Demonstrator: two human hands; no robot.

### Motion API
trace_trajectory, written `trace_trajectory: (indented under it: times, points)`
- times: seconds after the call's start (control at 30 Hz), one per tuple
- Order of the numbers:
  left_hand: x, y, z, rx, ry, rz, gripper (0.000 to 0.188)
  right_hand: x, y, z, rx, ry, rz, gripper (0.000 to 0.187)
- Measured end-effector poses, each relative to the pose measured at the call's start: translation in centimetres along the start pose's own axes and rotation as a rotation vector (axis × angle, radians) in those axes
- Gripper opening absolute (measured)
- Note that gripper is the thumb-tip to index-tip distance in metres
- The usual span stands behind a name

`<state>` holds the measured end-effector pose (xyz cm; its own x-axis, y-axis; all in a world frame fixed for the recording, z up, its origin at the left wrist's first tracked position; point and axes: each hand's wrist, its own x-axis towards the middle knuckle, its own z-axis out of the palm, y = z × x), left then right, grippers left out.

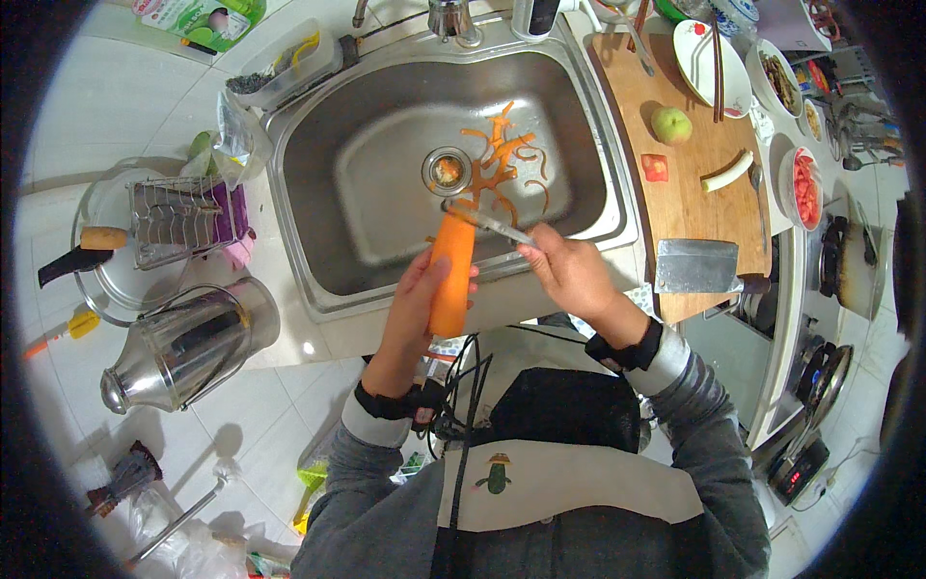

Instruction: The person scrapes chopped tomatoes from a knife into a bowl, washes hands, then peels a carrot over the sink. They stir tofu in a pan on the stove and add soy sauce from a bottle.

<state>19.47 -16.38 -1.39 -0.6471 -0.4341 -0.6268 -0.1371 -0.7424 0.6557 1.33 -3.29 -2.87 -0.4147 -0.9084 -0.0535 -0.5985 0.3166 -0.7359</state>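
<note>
"Gripping what, was L hand [421, 291]?"
"Carrot [450, 275]. Fingers were wrapped round it, far end over sink [371, 217]."
"& R hand [571, 270]?"
"Was closed on peeler [500, 228] handle, w/ head at carrot's far end. Peelings [502, 156] lay in sink, nr drain [430, 182]."

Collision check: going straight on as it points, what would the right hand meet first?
Probably the carrot, near its upper end, via the peeler the right hand holds; depth is unclear from one view.

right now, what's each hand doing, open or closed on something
Left hand: closed around a carrot.
Right hand: closed on a peeler, its head at the carrot's far end.
</note>
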Motion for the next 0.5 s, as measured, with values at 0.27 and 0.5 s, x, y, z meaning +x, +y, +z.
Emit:
trace_trajectory:
  times: [0.27,0.5]
  points:
    - [-0.2,0.2,-0.7,-0.203,-0.165,-0.131,0.049,3.4,2.8,0.0,-0.301,0.052,0.222,0.029]
    - [0.2,0.2,-0.6,-0.475,-0.111,-0.205,0.047,1.6,3.7,0.2,-0.23,0.007,0.186,0.025]
